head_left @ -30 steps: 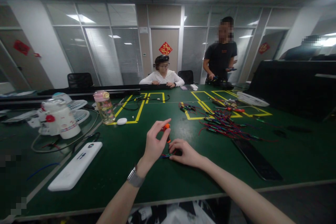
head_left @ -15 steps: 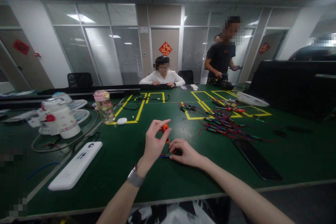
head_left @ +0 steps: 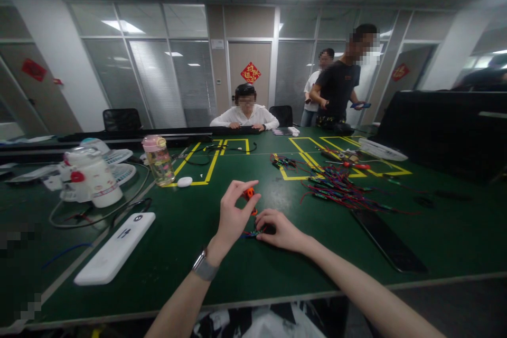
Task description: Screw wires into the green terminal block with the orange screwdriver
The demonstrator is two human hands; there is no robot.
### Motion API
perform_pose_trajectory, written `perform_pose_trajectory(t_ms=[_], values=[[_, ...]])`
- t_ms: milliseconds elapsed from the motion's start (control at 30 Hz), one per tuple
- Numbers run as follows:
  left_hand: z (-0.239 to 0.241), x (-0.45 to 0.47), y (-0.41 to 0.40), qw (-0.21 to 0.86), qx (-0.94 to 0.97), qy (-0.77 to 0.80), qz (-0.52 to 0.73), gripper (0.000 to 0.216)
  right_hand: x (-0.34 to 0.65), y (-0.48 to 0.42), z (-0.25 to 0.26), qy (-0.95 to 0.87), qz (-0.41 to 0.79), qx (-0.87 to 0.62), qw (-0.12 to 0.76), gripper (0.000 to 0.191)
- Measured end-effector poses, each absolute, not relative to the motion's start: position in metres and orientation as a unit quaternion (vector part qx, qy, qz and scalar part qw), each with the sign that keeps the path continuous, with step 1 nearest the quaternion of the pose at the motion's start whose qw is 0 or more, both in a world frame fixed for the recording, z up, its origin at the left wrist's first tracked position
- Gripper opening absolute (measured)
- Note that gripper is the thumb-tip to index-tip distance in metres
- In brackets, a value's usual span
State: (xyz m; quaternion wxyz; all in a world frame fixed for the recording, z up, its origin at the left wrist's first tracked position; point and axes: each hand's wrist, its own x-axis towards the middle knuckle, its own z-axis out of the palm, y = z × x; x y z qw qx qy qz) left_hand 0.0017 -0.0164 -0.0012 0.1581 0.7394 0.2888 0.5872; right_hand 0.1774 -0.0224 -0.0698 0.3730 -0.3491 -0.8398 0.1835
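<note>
My left hand (head_left: 233, 215), with a watch on the wrist, pinches the orange top of a small screwdriver (head_left: 249, 194) that stands upright over the green table (head_left: 245, 269). Thumb and fingers are closed round the handle. My right hand (head_left: 279, 229) lies flat-knuckled on the table just right of it, fingers pressed down on a small dark connector with coloured wires (head_left: 253, 233) under the screwdriver's tip. Most of that part is hidden by my fingers.
A heap of red and blue wired parts (head_left: 336, 186) lies to the right, a black phone (head_left: 386, 240) nearer. Left: a white flat device (head_left: 114, 248), a bottle (head_left: 158, 161), a white jar (head_left: 93, 177). One person sits opposite; two stand at the far right.
My left fingers have turned slightly on the screwdriver top. My right hand has stayed put. The standing person has stepped right, and another person has come into view behind.
</note>
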Motion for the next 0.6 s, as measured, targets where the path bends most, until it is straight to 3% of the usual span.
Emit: perform_pose_trajectory(t_ms=[100,300,500,600], values=[[-0.0008,0.0004,-0.0172,0.146,0.744,0.293,0.582,0.021,0.1769,-0.0225,-0.0690,-0.840,0.185,-0.347,0.374,0.012],[-0.0028,0.0022,-0.0182,0.240,0.747,0.262,0.562,0.036,0.1772,-0.0228,-0.0676,-0.843,0.183,-0.341,0.373,0.012],[0.0001,0.0019,-0.0180,0.137,0.734,0.310,0.589,0.021,0.1773,-0.0222,-0.0688,-0.844,0.180,-0.347,0.369,0.012],[0.0007,0.0012,-0.0187,0.164,0.745,0.302,0.572,0.028,0.1773,-0.0225,-0.0680,-0.844,0.181,-0.348,0.366,0.012]])
